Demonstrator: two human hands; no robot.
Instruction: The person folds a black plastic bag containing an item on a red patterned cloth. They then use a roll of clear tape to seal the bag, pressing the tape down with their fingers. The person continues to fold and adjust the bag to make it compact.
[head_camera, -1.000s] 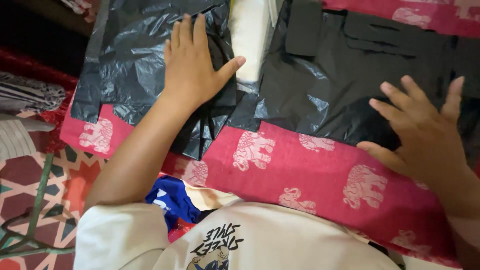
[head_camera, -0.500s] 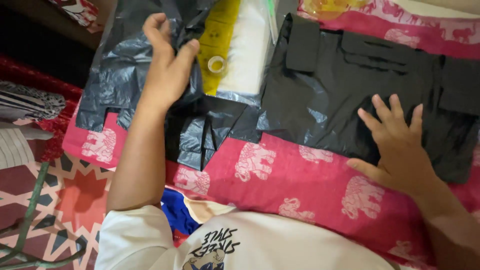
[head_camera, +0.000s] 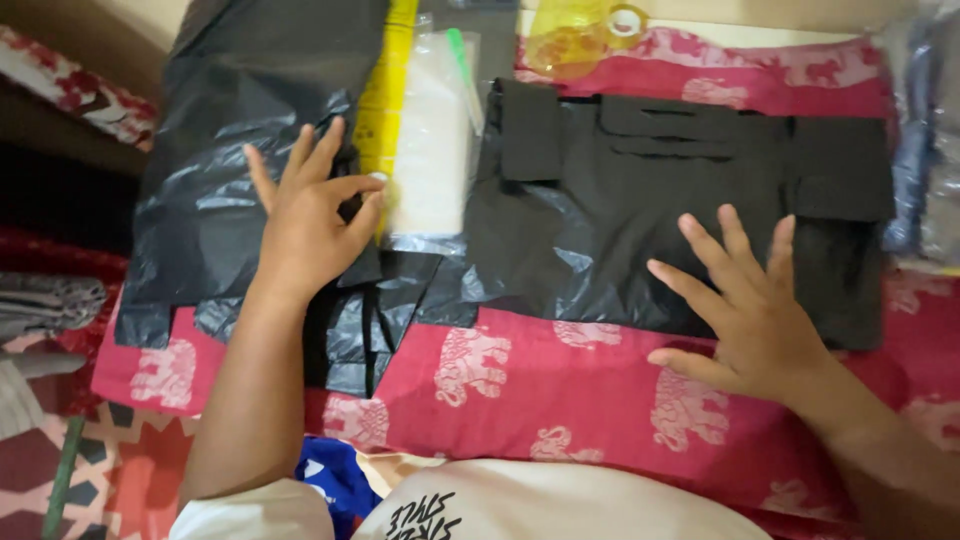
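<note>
A person looks down at a red cloth printed with pale elephants (head_camera: 520, 375), which covers the surface in front of them. Two black plastic sheets lie on it. The left hand (head_camera: 305, 225) rests on the crumpled black sheet (head_camera: 230, 190) at the cloth's left end, fingers spread, thumb and forefinger close together near a yellow strip (head_camera: 385, 100); whether they pinch anything cannot be told. The right hand (head_camera: 755, 315) lies flat and open, fingers apart, on the lower edge of the smoother black sheet (head_camera: 620, 230) towards the cloth's right side. Flat black cut pieces (head_camera: 690, 135) sit on that sheet's far edge. Between the sheets lies a clear plastic packet (head_camera: 430, 150). The right sheet looks largely flattened; the left one remains wrinkled, its folded tail trailing towards the person.
</note>
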